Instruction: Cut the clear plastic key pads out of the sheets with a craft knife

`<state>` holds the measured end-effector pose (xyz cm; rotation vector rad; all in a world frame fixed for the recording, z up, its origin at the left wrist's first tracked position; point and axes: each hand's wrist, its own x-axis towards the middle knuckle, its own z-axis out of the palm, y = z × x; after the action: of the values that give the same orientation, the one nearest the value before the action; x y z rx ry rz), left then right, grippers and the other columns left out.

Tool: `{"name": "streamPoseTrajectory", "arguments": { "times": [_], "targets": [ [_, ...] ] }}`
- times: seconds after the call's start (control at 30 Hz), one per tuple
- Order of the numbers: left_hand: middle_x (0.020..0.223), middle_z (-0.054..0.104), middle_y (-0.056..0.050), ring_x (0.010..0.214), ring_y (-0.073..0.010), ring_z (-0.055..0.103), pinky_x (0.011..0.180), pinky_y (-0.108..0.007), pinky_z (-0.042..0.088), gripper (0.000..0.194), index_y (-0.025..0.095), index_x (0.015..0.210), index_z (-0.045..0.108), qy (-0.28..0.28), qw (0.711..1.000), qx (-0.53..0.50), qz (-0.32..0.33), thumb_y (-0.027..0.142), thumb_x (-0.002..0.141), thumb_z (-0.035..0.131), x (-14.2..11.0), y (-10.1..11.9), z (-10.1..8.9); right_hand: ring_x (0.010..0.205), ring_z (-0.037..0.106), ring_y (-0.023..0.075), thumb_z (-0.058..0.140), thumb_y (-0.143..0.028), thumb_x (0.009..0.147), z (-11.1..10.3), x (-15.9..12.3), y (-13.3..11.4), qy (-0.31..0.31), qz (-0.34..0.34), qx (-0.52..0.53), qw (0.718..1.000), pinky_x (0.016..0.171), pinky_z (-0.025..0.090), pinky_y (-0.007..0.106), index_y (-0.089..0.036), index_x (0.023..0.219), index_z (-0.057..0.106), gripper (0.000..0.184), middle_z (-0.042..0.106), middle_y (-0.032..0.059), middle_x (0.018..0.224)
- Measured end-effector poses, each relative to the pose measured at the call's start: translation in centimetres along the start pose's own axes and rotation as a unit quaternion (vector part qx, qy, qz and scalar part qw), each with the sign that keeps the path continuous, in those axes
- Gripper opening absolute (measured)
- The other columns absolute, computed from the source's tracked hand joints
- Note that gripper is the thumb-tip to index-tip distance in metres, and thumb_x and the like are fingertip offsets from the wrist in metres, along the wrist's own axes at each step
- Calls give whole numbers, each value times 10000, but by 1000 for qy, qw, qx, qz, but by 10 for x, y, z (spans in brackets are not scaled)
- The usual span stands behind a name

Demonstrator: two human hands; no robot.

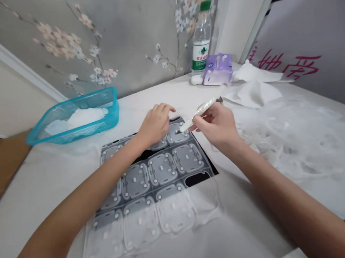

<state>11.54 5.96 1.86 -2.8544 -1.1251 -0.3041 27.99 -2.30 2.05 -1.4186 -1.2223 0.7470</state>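
A translucent sheet of rounded-square pieces lies on the table, partly over a black backing. White dots and small slots mark each piece. My left hand rests on the far part of the sheet, fingers loosely stretched out and holding nothing. In my right hand is a pale, pearly pen-shaped tool, tilted with its lower end at a piece in the far right corner. Whether that tip touches the piece, I cannot tell. One piece's space at the near right shows as an opening in the sheet.
A blue plastic basket with white material stands at the back left. Behind are a water bottle, a purple tissue pack and crumpled white tissue. Translucent film scraps pile up at the right.
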Motion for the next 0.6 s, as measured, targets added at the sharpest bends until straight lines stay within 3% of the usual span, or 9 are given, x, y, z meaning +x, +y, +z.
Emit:
{"name": "streamPoseTrajectory", "arguments": {
  "times": [0.17, 0.3, 0.5, 0.6],
  "targets": [
    [1141, 634, -85, 1069, -250, 568, 926, -404, 438, 302, 172, 1051, 606, -52, 998, -25, 4, 226, 919, 340, -62, 1, -14, 560, 640, 165, 551, -180, 625, 4, -8, -3, -60, -36, -10, 997, 456, 417, 212, -198, 656, 483, 77, 552, -36, 555],
    [1399, 489, -85, 1323, -239, 395, 1094, -436, 307, 422, 177, 1295, 483, -80, 992, -97, -18, 383, 967, 315, -101, 2, -7, 540, 651, 158, 518, -161, 634, 6, -10, -6, -68, 11, 69, 995, 418, 414, 202, -197, 622, 459, 71, 594, -25, 606],
    [1548, 243, -43, 1428, -262, 192, 1125, -515, 212, 549, 272, 1459, 274, -145, 985, -88, -21, 505, 962, 298, -106, 1, -1, 511, 645, 159, 516, -118, 626, 4, -7, -2, -38, -8, 36, 999, 429, 427, 211, -202, 529, 364, 199, 539, -36, 530],
    [1571, 145, -15, 1436, -298, 134, 1104, -560, 214, 485, 381, 1445, 284, -161, 984, -70, 2, 492, 973, 267, -106, 0, 0, 489, 638, 162, 529, -120, 626, 4, -7, 0, -38, -6, 39, 999, 412, 396, 210, -204, 519, 348, 227, 512, -42, 510]
  ]
}}
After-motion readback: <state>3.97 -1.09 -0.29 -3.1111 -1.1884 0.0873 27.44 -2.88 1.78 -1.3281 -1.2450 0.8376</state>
